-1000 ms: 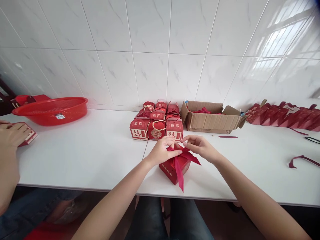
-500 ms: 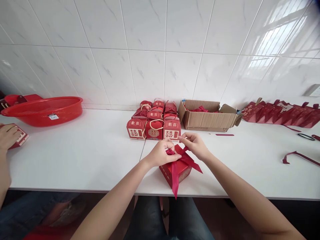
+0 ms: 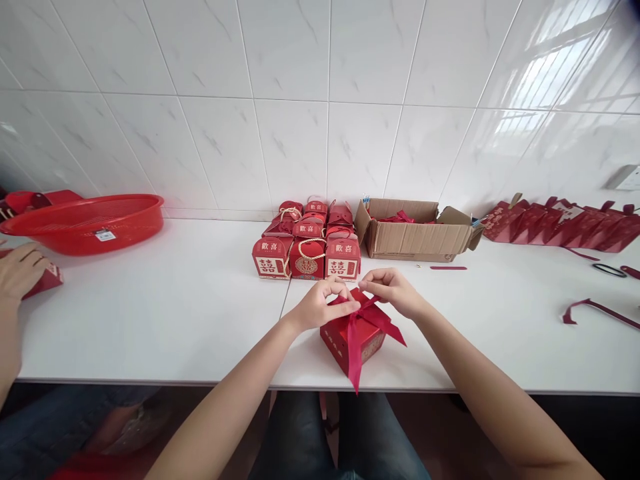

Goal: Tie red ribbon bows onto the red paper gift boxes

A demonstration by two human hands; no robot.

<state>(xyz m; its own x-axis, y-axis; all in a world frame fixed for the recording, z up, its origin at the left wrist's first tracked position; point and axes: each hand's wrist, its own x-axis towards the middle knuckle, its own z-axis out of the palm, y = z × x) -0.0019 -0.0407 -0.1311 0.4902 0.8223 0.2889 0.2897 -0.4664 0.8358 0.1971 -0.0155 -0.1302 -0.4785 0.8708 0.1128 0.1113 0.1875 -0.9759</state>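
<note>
A red gift box (image 3: 340, 343) stands at the table's front edge, turned at an angle. A crimson ribbon (image 3: 355, 353) is tied in a bow on its top, with two tails hanging over the sides. My left hand (image 3: 327, 303) is closed on the bow's left side, thumb and fingers pinched over the ribbon. On the bow's right side, my right hand (image 3: 393, 290) has thumb and forefinger together on the ribbon. The fingers partly hide the loops and the knot.
Rows of red boxes (image 3: 307, 259) stand behind my hands. Beside them is a cardboard box (image 3: 413, 241). A red basket (image 3: 135, 227) and another person's hand (image 3: 20, 270) are at left; folded boxes (image 3: 565, 225) and a ribbon strip (image 3: 607, 312) lie right.
Both hands have shifted slightly on the bow, and the front ribbon tail hangs a little further right. At far left, the other person's hand and red box have moved slightly.
</note>
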